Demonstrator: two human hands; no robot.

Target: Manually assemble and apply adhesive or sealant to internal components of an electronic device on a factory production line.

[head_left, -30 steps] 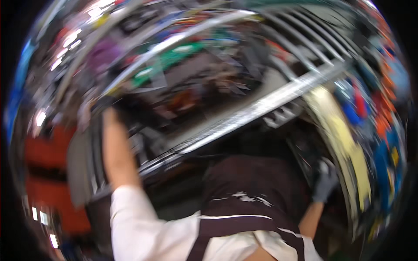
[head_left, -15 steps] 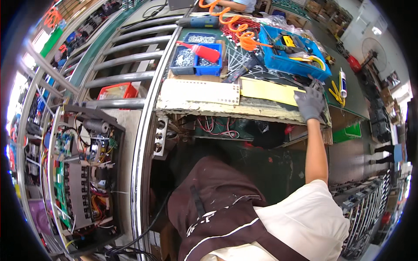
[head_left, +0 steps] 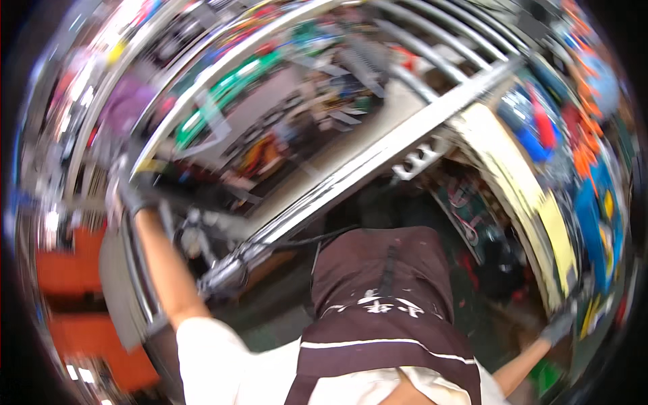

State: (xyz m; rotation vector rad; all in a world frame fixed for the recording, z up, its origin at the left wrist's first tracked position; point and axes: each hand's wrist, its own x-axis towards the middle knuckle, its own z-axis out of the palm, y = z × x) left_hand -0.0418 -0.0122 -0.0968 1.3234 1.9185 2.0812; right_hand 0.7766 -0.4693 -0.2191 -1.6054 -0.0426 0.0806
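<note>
My left hand (head_left: 135, 194), in a dark glove, reaches out to the left beside the near corner of an open metal-framed unit (head_left: 226, 128) full of circuit boards and wiring. Blur hides its fingers, so I cannot tell whether it touches the frame. Far to the right, my right hand (head_left: 559, 327), in a grey glove, is at the end of the workbench (head_left: 503, 152), close to a yellow strip (head_left: 557, 236). Its fingers are smeared too, and any grip there cannot be made out.
A roller conveyor with a metal side rail (head_left: 364, 169) runs between the unit and the bench. Blue bins (head_left: 536, 142) with a red bottle (head_left: 542, 121), a blue tool tray (head_left: 597, 223) and a coiled orange hose (head_left: 586, 101) are on the bench. Orange panels (head_left: 81, 263) stand at lower left.
My view has swung to the left, so the bench now lies at the right. My left arm has come into view, stretched toward the unit. The right hand is still by the bench end.
</note>
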